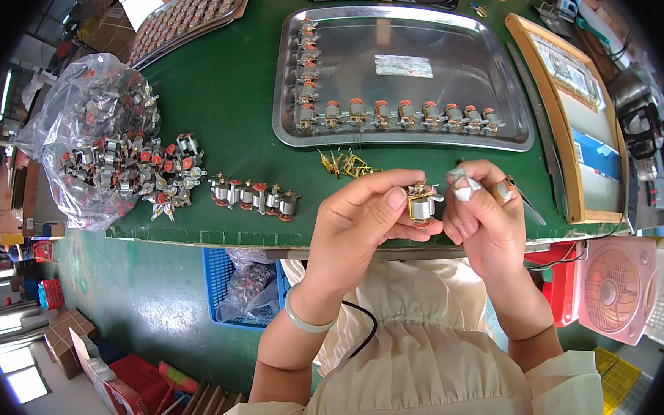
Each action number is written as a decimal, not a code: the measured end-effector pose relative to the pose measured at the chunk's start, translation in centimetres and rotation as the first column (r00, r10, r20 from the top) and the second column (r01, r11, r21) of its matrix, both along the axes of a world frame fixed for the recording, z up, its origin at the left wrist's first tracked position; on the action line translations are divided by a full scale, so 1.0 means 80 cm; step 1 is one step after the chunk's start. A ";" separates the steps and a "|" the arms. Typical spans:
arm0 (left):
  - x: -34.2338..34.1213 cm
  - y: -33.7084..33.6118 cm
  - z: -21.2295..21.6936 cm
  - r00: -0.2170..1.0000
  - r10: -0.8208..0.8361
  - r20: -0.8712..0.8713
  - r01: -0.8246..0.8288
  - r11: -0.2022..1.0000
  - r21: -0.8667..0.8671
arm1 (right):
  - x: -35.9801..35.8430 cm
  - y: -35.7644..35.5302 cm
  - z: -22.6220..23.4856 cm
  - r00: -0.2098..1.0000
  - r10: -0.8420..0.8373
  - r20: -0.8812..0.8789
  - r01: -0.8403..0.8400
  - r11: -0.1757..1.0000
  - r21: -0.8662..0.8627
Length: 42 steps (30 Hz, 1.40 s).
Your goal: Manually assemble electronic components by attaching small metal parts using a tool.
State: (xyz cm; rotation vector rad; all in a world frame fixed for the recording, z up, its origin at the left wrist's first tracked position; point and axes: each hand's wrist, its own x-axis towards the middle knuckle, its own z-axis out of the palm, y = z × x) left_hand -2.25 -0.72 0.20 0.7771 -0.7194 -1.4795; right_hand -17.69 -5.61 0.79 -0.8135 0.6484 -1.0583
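Observation:
Near the table's front edge, my left hand (363, 224) pinches a small motor rotor (422, 206) with a silvery core, coppery windings and a yellow strip on its side. My right hand (488, 213), with white tape on a fingertip and a tan wrap on another finger, is closed just right of the rotor; whatever its fingertips hold is hidden. Behind my hands lies a loose heap of small yellow parts with thin wire leads (348, 163). To the left, several more rotors (254, 197) stand in a short row.
A metal tray (443, 41) bears rotors along its left and front sides. A clear plastic bag (74, 94) spills a pile of rotors (166, 172) at left. A wooden frame (562, 117) lies at right. Below the table are a blue crate (219, 283) and a pink fan (618, 285).

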 end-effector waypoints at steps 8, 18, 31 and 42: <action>-0.001 -0.003 -0.004 0.999 0.016 0.028 -0.012 0.992 -0.124 | -0.013 -0.006 0.006 0.999 0.016 -0.050 -0.017 0.999 -0.032; 0.002 -0.003 -0.005 0.989 0.137 0.062 -0.128 0.984 -0.122 | -0.038 -0.008 0.011 0.855 -0.099 -0.509 -0.009 0.979 -0.206; -0.008 -0.007 0.002 0.905 0.321 -0.279 -0.313 0.947 0.075 | -0.004 0.015 -0.016 0.795 -0.437 -0.420 -0.170 0.505 -0.846; -0.011 -0.010 -0.003 0.893 0.399 -0.210 -0.408 0.913 0.000 | 0.005 0.027 -0.021 0.810 -0.328 -0.486 -0.132 0.706 -0.696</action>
